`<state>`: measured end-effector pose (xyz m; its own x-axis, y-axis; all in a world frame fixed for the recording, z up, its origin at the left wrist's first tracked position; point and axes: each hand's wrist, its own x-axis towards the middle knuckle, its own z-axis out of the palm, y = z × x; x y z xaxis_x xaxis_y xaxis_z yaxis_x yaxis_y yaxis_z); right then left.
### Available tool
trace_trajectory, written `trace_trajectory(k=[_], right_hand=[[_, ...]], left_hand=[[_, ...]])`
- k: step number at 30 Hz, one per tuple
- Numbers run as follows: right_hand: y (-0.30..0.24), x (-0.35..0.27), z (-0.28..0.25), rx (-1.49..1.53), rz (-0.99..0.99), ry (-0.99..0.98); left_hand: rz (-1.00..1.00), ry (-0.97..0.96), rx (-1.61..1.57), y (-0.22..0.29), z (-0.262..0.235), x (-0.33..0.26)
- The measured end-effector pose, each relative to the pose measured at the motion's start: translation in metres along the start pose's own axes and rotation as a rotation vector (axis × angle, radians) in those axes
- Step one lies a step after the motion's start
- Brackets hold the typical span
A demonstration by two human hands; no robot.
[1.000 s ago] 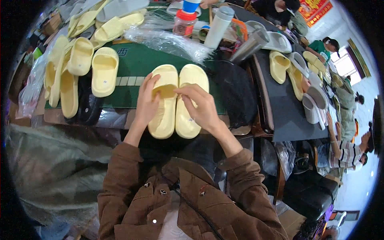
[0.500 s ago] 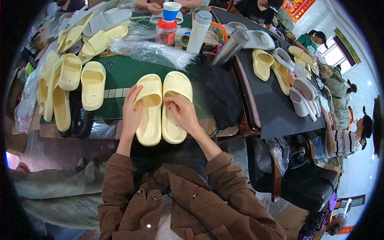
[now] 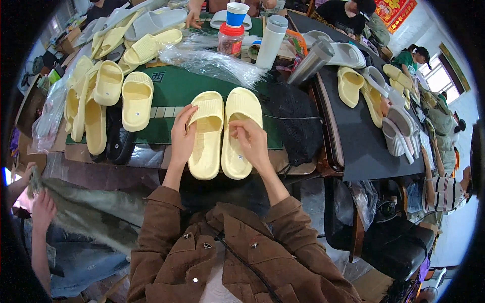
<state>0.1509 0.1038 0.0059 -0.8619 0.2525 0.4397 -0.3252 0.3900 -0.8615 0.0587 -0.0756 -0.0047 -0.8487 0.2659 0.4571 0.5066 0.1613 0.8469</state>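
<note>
Two pale yellow slippers lie side by side in front of me at the table's near edge, toes pointing away. My left hand [image 3: 184,137] grips the outer side of the left slipper [image 3: 206,156], fingers at its ribbed strap. Over the right slipper [image 3: 235,164] is my right hand [image 3: 251,143], its fingers curled together inside the opening, just below the strap. Whatever those fingertips pinch is too small or hidden to make out. A small pale label shows on the right slipper's heel.
More yellow slippers [image 3: 137,101] and grey slippers [image 3: 155,24] pile up at the left. Clear plastic bags [image 3: 212,64], a red-lidded jar [image 3: 230,41], a paper cup [image 3: 236,15] and a white bottle [image 3: 272,43] stand behind. A co-worker's hands [image 3: 43,206] hold grey-green cloth at lower left.
The view has shifted, so the table appears farther right. A co-worker's hands and cloth have come up at lower left. My right hand remains at the right slipper's strap, fingers slightly shifted.
</note>
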Motion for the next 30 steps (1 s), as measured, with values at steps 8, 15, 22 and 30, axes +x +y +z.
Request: trace_trajectory(k=[8, 15, 22, 30], right_hand=[[0.000, 0.001, 0.004, -0.040, -0.018, 0.049], [-0.004, 0.003, 0.002, -0.209, -0.039, -0.052], [-0.028, -0.016, 0.001, 0.007, -0.028, 0.190], [-0.064, -0.036, 0.005, 0.448, 0.109, 0.062]], left_hand=[[0.024, 0.010, -0.010, 0.001, -0.003, -0.001], [0.024, 0.012, 0.069, 0.006, -0.001, -0.005], [0.034, 0.024, 0.081, 0.005, -0.003, -0.009], [0.031, 0.061, 0.022, 0.011, -0.007, -0.011]])
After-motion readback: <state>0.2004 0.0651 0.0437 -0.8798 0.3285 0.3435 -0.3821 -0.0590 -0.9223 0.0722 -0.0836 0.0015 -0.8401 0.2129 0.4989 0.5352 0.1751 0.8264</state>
